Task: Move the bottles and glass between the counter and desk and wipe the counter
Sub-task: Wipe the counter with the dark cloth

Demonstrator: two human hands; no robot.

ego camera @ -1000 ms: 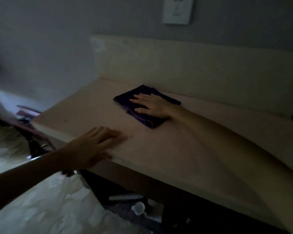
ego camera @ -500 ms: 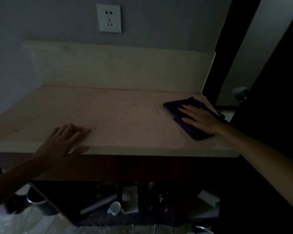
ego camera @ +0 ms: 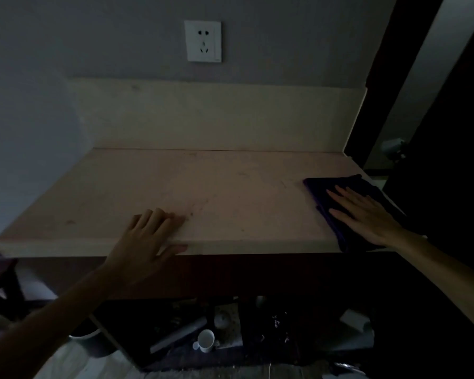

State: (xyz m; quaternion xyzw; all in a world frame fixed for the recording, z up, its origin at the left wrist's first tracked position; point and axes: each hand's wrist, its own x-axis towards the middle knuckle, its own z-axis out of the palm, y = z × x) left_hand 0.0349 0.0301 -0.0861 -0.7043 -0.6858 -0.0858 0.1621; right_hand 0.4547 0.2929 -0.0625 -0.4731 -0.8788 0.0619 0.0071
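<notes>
Pressing cloth (ego camera: 348, 203) flat at counter (ego camera: 203, 187) right end.
Right hand (ego camera: 367, 212) spread on cloth; left hand (ego camera: 148, 242) spread, gripping front edge.

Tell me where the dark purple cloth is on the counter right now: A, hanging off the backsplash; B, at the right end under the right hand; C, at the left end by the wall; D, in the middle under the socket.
B: the dark purple cloth lies at the right end of the counter, with the right hand pressed flat on it, while the left hand rests bare on the front edge.
</notes>
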